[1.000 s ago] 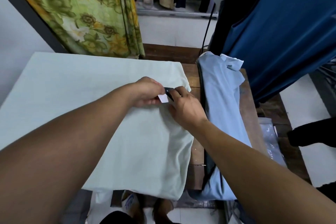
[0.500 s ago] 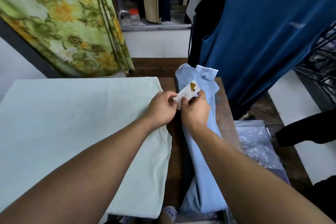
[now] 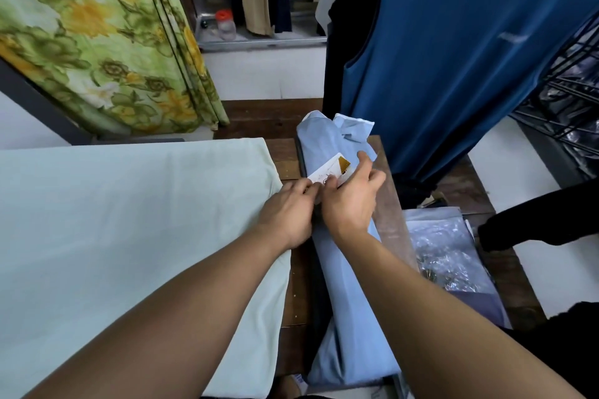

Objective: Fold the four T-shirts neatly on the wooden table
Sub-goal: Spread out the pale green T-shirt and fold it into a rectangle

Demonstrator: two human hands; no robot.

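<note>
A pale green T-shirt (image 3: pixel 129 223) lies spread flat over the left of the wooden table (image 3: pixel 285 152). A light blue shirt (image 3: pixel 343 301) lies folded in a long strip to its right, collar at the far end. A white card tag (image 3: pixel 330 168) with a gold corner sits over the blue shirt. My left hand (image 3: pixel 288 210) and my right hand (image 3: pixel 350 201) meet at the tag's near end, and both pinch it. The right hand's other fingers are spread above the blue shirt.
A dark blue sleeveless top (image 3: pixel 453 58) hangs close over the table's far right corner. Clear plastic bags (image 3: pixel 444 256) lie at the right edge. A floral curtain (image 3: pixel 97 36) hangs at the back left, and a red-lidded jar (image 3: pixel 225 23) stands on a ledge.
Both hands have moved with the tag from the green shirt's right edge to above the blue shirt. The view has turned right and risen.
</note>
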